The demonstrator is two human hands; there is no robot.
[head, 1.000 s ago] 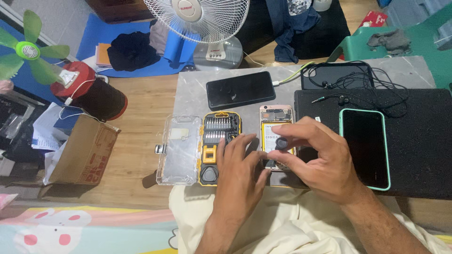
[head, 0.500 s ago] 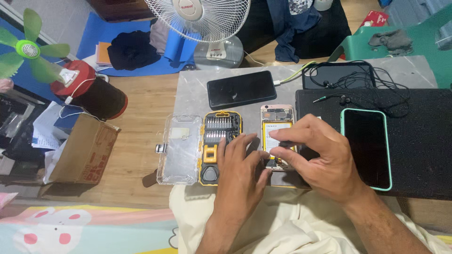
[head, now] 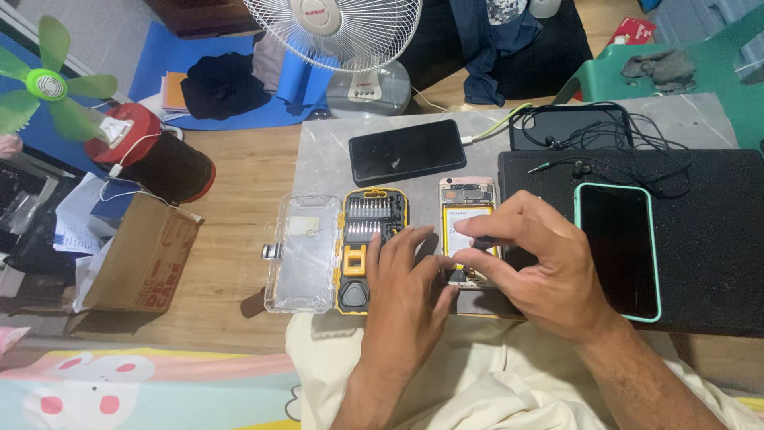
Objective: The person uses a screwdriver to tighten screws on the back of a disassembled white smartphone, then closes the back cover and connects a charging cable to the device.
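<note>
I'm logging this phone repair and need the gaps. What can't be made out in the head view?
- Lower end of the opened phone: hidden under the right hand and left hand.
- Dark tool in the right fingers: its tip is covered.
- Bits in the yellow screwdriver kit: too small.

Bare forearms, bare hands (head: pixel 477 279), no sleeves, cream trousers (head: pixel 477 390)
</note>
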